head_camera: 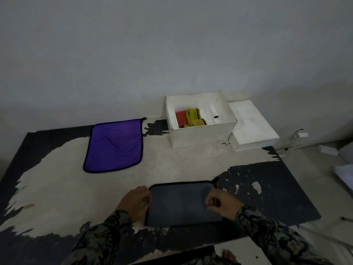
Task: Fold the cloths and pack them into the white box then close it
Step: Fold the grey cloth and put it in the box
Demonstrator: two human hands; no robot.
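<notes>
A grey cloth (181, 203) with a black hem lies flat on the worn mat in front of me. My left hand (135, 202) pinches its left edge. My right hand (221, 203) pinches its right edge. A purple cloth (114, 145) with a black hem lies spread out further back on the left. The white box (202, 134) stands open at the back, with a red cloth (181, 118) and a yellow cloth (195, 116) inside. Its white lid (252, 125) lies to the right of the box.
The mat (267, 192) is black with large pale worn patches and covers the floor up to the grey wall. A white cable and plug (298, 135) lie at the far right. Papers (343, 175) sit at the right edge.
</notes>
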